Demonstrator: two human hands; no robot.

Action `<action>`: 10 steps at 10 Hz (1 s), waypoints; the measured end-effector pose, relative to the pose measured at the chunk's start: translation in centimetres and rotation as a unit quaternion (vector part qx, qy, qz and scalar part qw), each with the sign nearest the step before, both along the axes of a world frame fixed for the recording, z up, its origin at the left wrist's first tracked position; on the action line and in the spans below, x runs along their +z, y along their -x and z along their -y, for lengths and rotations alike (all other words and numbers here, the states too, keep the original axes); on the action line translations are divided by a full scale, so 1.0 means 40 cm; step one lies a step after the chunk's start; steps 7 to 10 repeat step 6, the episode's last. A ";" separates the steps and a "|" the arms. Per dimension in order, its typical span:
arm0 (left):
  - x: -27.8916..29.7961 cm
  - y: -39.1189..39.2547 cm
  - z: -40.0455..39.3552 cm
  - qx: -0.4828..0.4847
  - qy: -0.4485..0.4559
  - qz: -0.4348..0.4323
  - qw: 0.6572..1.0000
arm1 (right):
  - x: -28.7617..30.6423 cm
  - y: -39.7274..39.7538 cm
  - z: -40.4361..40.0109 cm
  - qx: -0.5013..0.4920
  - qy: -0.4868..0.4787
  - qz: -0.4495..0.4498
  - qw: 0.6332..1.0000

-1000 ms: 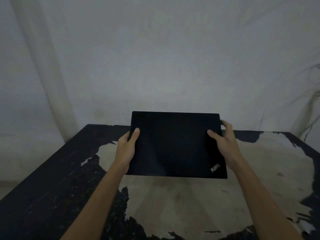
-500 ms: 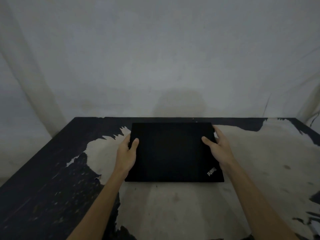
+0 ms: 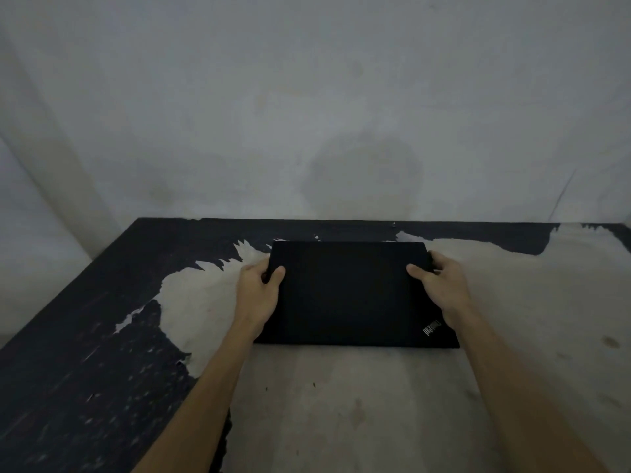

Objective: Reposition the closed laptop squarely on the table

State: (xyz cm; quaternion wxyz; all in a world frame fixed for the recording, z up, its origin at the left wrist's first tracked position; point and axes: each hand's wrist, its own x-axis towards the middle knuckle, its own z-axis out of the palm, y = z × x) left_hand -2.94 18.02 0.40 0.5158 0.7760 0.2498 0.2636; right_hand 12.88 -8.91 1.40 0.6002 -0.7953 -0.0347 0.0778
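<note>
A closed black laptop lies flat near the far middle of the table, its edges roughly parallel to the table's far edge, a small logo at its near right corner. My left hand grips the laptop's left edge, thumb on the lid. On the right edge sits my right hand, thumb on top and fingers curled round the far right corner.
The table top is worn, with black coating on the left and along the far edge and pale bare patches in the middle and right. A grey wall rises directly behind the far edge. The table's left edge runs diagonally at the lower left.
The laptop was held tilted above the table a second ago; both hands lowered it and it now rests flat, set further toward the wall.
</note>
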 end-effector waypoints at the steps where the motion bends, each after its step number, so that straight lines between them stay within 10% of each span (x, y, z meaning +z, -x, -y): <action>1: -0.005 -0.005 -0.005 0.002 -0.013 -0.006 1.000 | -0.016 -0.020 -0.006 0.003 0.009 -0.010 1.000; 10: -0.001 -0.013 -0.008 0.009 -0.058 -0.045 0.997 | -0.039 -0.060 -0.014 0.015 0.203 0.026 0.979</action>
